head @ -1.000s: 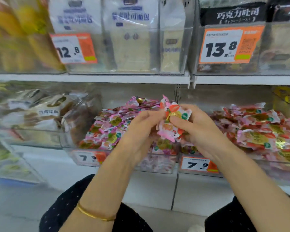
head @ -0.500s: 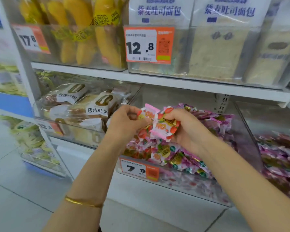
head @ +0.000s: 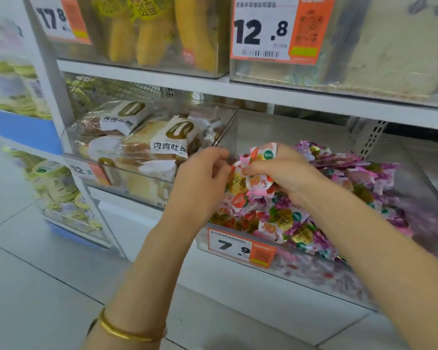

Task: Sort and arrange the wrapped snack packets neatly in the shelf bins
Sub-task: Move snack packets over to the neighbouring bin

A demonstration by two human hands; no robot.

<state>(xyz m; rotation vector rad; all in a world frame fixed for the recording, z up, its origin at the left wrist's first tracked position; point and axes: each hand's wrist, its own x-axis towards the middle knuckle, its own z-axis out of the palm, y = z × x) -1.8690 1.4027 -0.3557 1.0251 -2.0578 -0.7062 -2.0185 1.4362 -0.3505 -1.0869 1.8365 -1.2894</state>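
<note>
Fingers [head: 214, 153] of left hand [head: 200, 180] and right hand [head: 288, 173] pinch snack packets [head: 262, 170] above heaped bin [head: 314, 270], beside bread bin [head: 137, 173].

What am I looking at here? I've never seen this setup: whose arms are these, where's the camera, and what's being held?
No machine here: a person works with bare hands. The view comes from a camera worn on their head, looking down at a shop shelf. The right hand grips a few pink-and-white packets above a clear bin that holds a pile of similar packets, with a 7.9 price tag on its front. The left hand, with a gold bangle on its wrist, curls at the packets' left edge; whether it pinches them is hidden. The bin to the left holds wrapped bread.
</note>
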